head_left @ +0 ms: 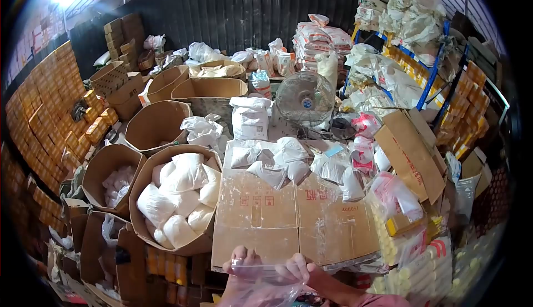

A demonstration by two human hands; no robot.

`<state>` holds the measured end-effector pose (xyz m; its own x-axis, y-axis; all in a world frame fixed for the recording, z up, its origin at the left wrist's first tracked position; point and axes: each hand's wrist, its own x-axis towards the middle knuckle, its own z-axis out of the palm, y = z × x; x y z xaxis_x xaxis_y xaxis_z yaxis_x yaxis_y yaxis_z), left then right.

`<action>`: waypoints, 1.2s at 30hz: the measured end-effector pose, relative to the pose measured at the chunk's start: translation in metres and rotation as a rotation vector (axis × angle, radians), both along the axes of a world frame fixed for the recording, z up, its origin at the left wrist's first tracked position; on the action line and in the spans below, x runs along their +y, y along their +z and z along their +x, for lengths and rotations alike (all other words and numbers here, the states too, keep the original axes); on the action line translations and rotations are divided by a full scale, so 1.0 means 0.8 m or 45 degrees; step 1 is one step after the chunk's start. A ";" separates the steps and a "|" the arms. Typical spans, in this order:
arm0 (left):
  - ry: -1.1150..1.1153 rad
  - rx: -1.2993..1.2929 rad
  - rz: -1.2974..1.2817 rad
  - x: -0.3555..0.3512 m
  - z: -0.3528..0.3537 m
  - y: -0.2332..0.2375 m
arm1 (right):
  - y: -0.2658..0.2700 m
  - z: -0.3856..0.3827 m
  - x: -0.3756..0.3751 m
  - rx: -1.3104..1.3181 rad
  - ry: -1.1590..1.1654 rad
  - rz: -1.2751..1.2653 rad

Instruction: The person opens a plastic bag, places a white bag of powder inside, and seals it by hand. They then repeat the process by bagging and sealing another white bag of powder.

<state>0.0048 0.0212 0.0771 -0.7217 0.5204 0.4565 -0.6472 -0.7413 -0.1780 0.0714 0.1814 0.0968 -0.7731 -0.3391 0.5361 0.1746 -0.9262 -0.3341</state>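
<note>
At the bottom of the head view, a clear plastic bag [265,287] hangs from both hands near the front edge of the cardboard-covered table [258,212]. My left hand [242,261] grips the bag's upper edge at one end, fingers closed. Its other end is pinched by my right hand [297,268]. The bag looks transparent; whether anything lies inside cannot be made out. Farther back on the cardboard lie several filled white bags [272,172], and a light blue piece [334,151] rests among them.
A large octagonal carton [139,218] full of white bags [180,196] stands left of the table. Behind it are a white sack [250,119] and a round fan [305,100]. A leaning cardboard flap [408,157] and plastic packs [419,271] crowd the right side.
</note>
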 end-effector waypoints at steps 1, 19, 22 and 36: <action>0.054 0.082 -0.379 -0.011 0.007 -0.003 | 0.001 0.002 0.000 -0.080 -0.027 -0.006; 0.036 0.539 -0.335 -0.014 -0.057 0.012 | 0.012 -0.072 0.048 0.364 0.403 0.933; -0.113 0.539 -0.468 -0.025 -0.067 -0.015 | 0.013 -0.080 0.050 0.153 0.293 0.526; 0.181 0.243 -0.852 -0.026 -0.044 0.019 | -0.020 0.023 -0.001 -1.228 0.102 0.643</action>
